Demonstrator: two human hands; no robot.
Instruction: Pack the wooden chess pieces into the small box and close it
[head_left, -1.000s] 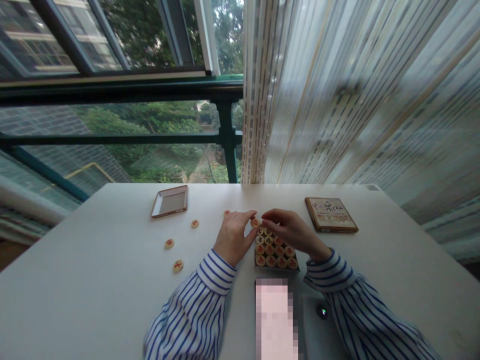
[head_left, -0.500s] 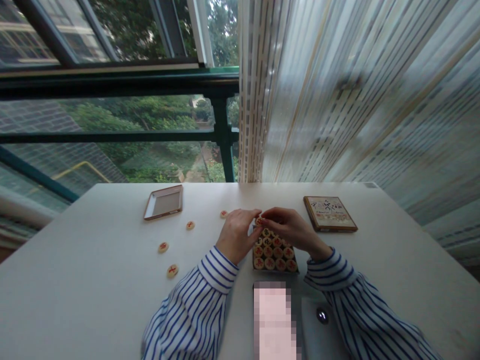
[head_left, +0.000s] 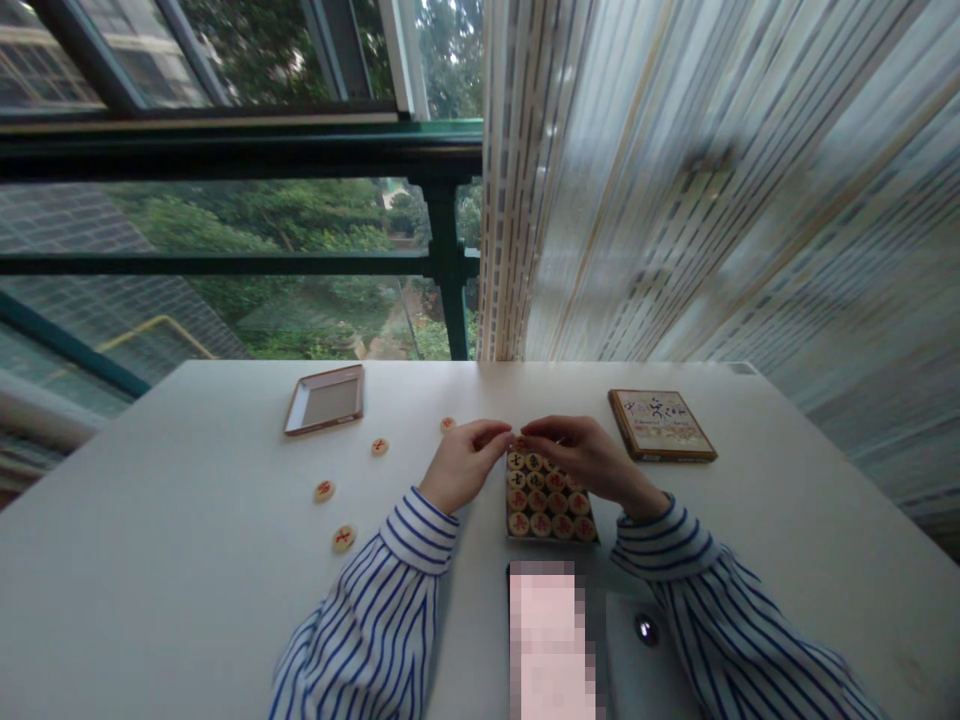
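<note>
A box [head_left: 552, 541] of round Chinese chess pieces lies on the white table, its rows marked with red and black characters. My right hand [head_left: 592, 462] reaches over its far end, thumb and fingers closed on a Chinese chess piece [head_left: 520, 442] at the far left corner. My fingers hide much of that piece and the box's far right part. Just left of it is my left hand [head_left: 463, 468], its fingertips close to the piece with a small gap between thumb and fingers. Beyond my left hand lies a loose piece [head_left: 448, 425].
More loose pieces lie to the left: one [head_left: 379, 447], another [head_left: 324, 491] and a nearer one [head_left: 343, 538]. An upturned box lid [head_left: 325, 400] sits at the far left, a printed flat box [head_left: 663, 425] at the far right. In front are a blurred-out phone-like slab [head_left: 551, 640] and a grey object [head_left: 637, 670].
The left hand has drawn slightly left and its fingers have loosened from the piece. The right hand's piece sits lower, at the box's far corner. The view has shifted slightly.
</note>
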